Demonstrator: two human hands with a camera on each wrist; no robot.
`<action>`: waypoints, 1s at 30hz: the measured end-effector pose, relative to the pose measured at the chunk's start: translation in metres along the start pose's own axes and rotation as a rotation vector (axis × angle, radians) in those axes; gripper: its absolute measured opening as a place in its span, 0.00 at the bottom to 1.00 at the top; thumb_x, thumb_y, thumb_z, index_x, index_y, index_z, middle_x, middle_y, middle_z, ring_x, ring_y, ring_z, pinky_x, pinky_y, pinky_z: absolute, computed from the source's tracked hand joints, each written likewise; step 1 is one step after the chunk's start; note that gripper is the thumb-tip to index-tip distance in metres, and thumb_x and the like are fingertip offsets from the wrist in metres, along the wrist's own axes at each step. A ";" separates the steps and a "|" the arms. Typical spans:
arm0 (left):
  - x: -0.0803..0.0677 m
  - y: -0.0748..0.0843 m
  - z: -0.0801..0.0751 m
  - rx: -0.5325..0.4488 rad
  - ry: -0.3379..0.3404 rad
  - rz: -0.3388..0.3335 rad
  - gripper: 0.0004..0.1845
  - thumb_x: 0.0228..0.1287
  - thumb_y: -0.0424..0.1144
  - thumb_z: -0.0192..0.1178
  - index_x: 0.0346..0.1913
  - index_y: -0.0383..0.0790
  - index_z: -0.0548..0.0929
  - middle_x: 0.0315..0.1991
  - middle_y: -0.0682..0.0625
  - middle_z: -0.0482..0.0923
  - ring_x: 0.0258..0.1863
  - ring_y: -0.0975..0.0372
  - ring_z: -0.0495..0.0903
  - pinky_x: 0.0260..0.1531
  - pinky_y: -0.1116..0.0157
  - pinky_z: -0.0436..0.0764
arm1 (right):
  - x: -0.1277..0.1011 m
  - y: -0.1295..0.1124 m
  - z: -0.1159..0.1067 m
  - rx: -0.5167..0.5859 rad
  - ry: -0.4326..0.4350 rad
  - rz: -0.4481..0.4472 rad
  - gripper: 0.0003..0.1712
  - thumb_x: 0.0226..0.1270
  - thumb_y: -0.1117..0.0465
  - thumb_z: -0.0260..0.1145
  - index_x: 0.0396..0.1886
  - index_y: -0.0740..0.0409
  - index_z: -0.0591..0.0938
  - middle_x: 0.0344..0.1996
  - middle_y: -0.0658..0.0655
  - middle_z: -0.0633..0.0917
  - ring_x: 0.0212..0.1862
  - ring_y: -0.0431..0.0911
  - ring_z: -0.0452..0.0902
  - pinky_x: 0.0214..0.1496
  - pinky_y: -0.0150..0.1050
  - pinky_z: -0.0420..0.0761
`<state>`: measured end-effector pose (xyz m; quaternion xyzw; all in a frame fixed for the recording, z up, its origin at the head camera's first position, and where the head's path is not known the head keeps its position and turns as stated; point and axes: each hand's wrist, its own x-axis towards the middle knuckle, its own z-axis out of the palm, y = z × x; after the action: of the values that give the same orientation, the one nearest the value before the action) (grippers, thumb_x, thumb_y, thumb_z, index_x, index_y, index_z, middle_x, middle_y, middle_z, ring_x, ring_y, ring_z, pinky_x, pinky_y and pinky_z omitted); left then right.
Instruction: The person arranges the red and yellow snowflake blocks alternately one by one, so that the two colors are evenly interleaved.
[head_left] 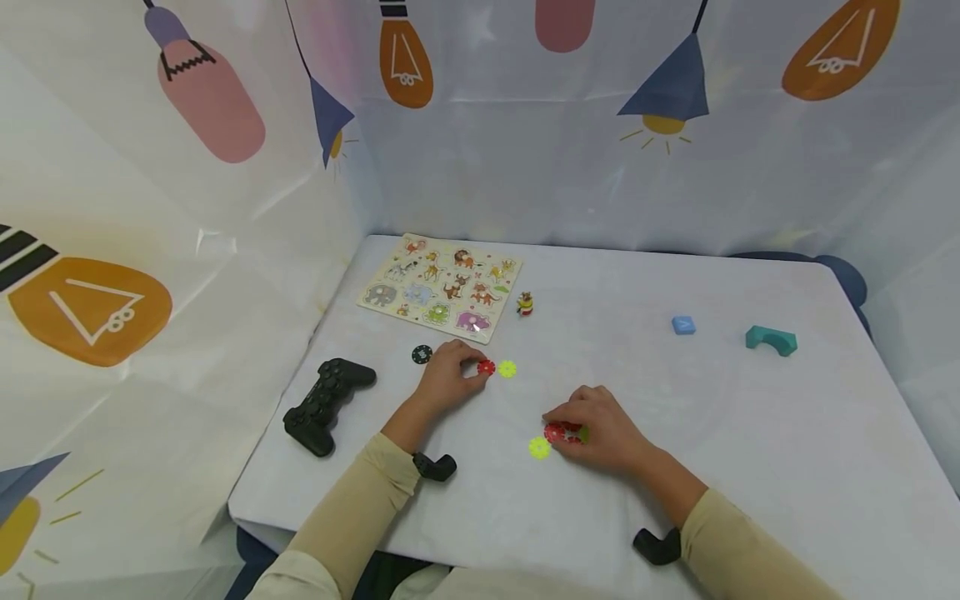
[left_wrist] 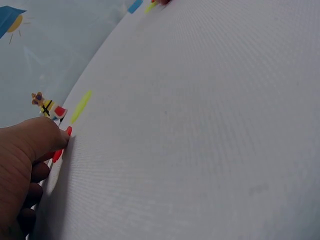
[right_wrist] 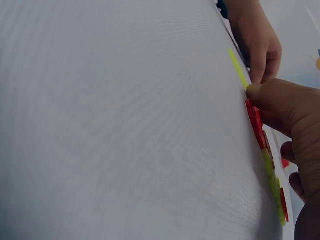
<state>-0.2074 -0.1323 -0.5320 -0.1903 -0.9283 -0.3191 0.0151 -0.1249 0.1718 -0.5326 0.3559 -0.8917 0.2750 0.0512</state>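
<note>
Near the puzzle board, my left hand (head_left: 448, 377) pinches a small round red chip (head_left: 486, 367) between thumb and fingertips at the tabletop. A yellow-green chip (head_left: 507, 369) lies just right of it, and a black chip (head_left: 422, 354) sits behind the hand on the left. Closer to the front, my right hand (head_left: 600, 427) has its thumb and fingers around red chips (right_wrist: 254, 120). Yellow-green chips (right_wrist: 272, 180) show beneath that hand, partly hidden by its fingers in the head view. Another yellow-green chip (head_left: 539, 448) lies just left of the right thumb.
An animal puzzle board (head_left: 442, 287) lies at the back left, with a small toy figure (head_left: 525, 303) beside it. A black game controller (head_left: 327, 407) is at the left edge. Farther right are a blue block (head_left: 683, 325) and a green arch block (head_left: 771, 340).
</note>
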 end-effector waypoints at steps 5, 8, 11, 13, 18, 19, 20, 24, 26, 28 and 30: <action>-0.001 -0.001 -0.001 0.004 0.011 0.008 0.12 0.57 0.43 0.71 0.44 0.47 0.87 0.37 0.57 0.76 0.38 0.63 0.72 0.41 0.62 0.73 | 0.003 -0.001 0.001 0.010 0.005 0.002 0.24 0.51 0.49 0.79 0.50 0.43 0.87 0.34 0.35 0.81 0.39 0.33 0.68 0.43 0.38 0.68; -0.002 -0.003 0.000 0.001 0.015 0.021 0.12 0.56 0.43 0.72 0.43 0.46 0.87 0.37 0.57 0.77 0.38 0.63 0.72 0.41 0.62 0.73 | 0.011 0.001 -0.004 0.035 0.010 0.031 0.25 0.50 0.50 0.79 0.50 0.45 0.86 0.35 0.37 0.81 0.40 0.34 0.69 0.43 0.39 0.70; -0.003 -0.005 0.000 0.002 0.013 0.026 0.12 0.56 0.43 0.72 0.43 0.46 0.87 0.37 0.57 0.77 0.38 0.63 0.72 0.41 0.62 0.73 | 0.027 0.007 -0.011 0.056 0.033 0.101 0.26 0.49 0.52 0.80 0.52 0.47 0.86 0.39 0.38 0.82 0.43 0.37 0.70 0.44 0.41 0.72; -0.004 -0.006 0.000 -0.001 0.012 0.020 0.12 0.56 0.43 0.72 0.43 0.46 0.87 0.37 0.57 0.77 0.39 0.63 0.73 0.41 0.61 0.73 | 0.040 0.011 -0.016 0.062 0.048 0.150 0.27 0.49 0.53 0.80 0.53 0.48 0.86 0.41 0.39 0.83 0.45 0.38 0.71 0.45 0.42 0.73; -0.005 -0.007 0.002 -0.007 -0.002 0.004 0.13 0.56 0.43 0.72 0.44 0.47 0.87 0.38 0.57 0.77 0.40 0.64 0.73 0.43 0.62 0.73 | 0.071 0.021 -0.016 0.050 0.027 0.226 0.27 0.53 0.52 0.78 0.54 0.49 0.85 0.42 0.43 0.85 0.46 0.42 0.71 0.47 0.45 0.74; -0.005 -0.008 0.003 -0.007 -0.005 0.004 0.13 0.56 0.44 0.72 0.44 0.47 0.87 0.38 0.57 0.77 0.40 0.64 0.73 0.43 0.62 0.73 | 0.075 0.023 -0.014 0.047 0.013 0.237 0.26 0.54 0.52 0.78 0.55 0.50 0.85 0.43 0.44 0.85 0.46 0.42 0.71 0.48 0.45 0.74; -0.005 -0.008 0.003 -0.004 -0.007 0.006 0.13 0.56 0.44 0.71 0.44 0.47 0.87 0.38 0.57 0.77 0.40 0.64 0.72 0.43 0.62 0.73 | 0.079 0.025 -0.012 0.039 -0.004 0.249 0.26 0.55 0.51 0.77 0.55 0.49 0.85 0.43 0.44 0.85 0.46 0.42 0.71 0.48 0.45 0.75; -0.002 -0.008 0.005 -0.003 -0.009 0.019 0.13 0.57 0.45 0.71 0.45 0.48 0.87 0.38 0.58 0.77 0.40 0.64 0.73 0.42 0.63 0.74 | 0.089 0.028 -0.001 0.034 -0.072 0.300 0.26 0.57 0.50 0.75 0.56 0.47 0.85 0.45 0.44 0.84 0.47 0.42 0.73 0.50 0.44 0.77; 0.000 -0.007 0.005 -0.002 -0.007 0.021 0.13 0.57 0.45 0.71 0.44 0.48 0.87 0.38 0.58 0.77 0.40 0.64 0.73 0.42 0.63 0.74 | 0.092 0.029 0.003 0.026 -0.092 0.305 0.26 0.58 0.49 0.74 0.57 0.47 0.84 0.46 0.44 0.84 0.48 0.42 0.74 0.51 0.44 0.77; 0.001 -0.007 0.005 0.003 -0.003 0.022 0.13 0.57 0.45 0.71 0.44 0.49 0.87 0.38 0.58 0.77 0.40 0.65 0.73 0.42 0.63 0.74 | 0.094 0.029 0.006 0.016 -0.093 0.294 0.26 0.58 0.49 0.74 0.57 0.47 0.84 0.48 0.45 0.85 0.49 0.42 0.75 0.53 0.44 0.77; 0.002 -0.008 0.004 0.010 0.001 0.021 0.13 0.57 0.46 0.71 0.44 0.49 0.87 0.38 0.59 0.77 0.40 0.65 0.73 0.43 0.63 0.74 | 0.096 0.029 0.007 0.004 -0.086 0.278 0.26 0.58 0.49 0.74 0.57 0.47 0.84 0.49 0.45 0.85 0.50 0.43 0.76 0.54 0.45 0.76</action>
<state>-0.2122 -0.1348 -0.5394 -0.1998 -0.9278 -0.3143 0.0200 -0.2143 0.1271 -0.5243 0.2405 -0.9333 0.2655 -0.0264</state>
